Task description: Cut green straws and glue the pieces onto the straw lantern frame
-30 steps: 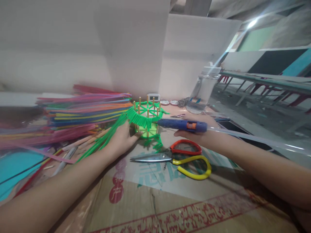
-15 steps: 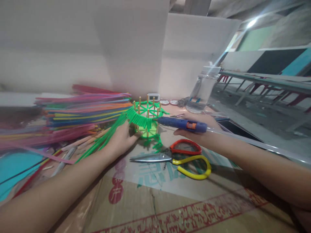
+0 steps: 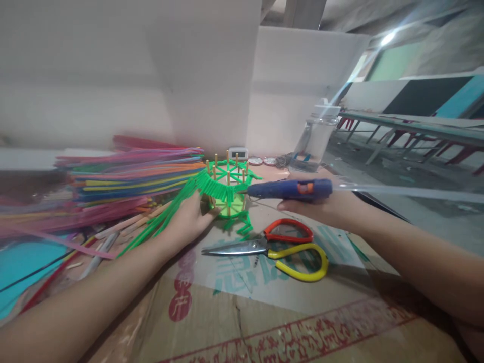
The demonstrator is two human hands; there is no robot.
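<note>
A small round frame of green pipe cleaners point(image 3: 215, 187) and upright wooden sticks stands in the middle of the table. My left hand point(image 3: 189, 218) grips its left side, thumb at the lower ring, with the fingertips partly hidden. Loose green pipe cleaners point(image 3: 161, 222) trail from the frame past that hand. On the right, my right hand point(image 3: 338, 204) is closed around a blue hot glue gun point(image 3: 272, 189), a long clear glue stick point(image 3: 385, 189) running out of its back. The nozzle points left, at or close to the frame's wrapped green band.
Scissors point(image 3: 255, 246) with red and yellow handles lie in front of the frame. Bundles of coloured pipe cleaners point(image 3: 139, 174) fill the left side. A clear water bottle point(image 3: 312, 138) and a small digital timer point(image 3: 238, 153) stand behind, near a white partition point(image 3: 204, 75).
My right hand has shifted slightly right with the glue gun, which now lies more level. My left hand stays on the frame.
</note>
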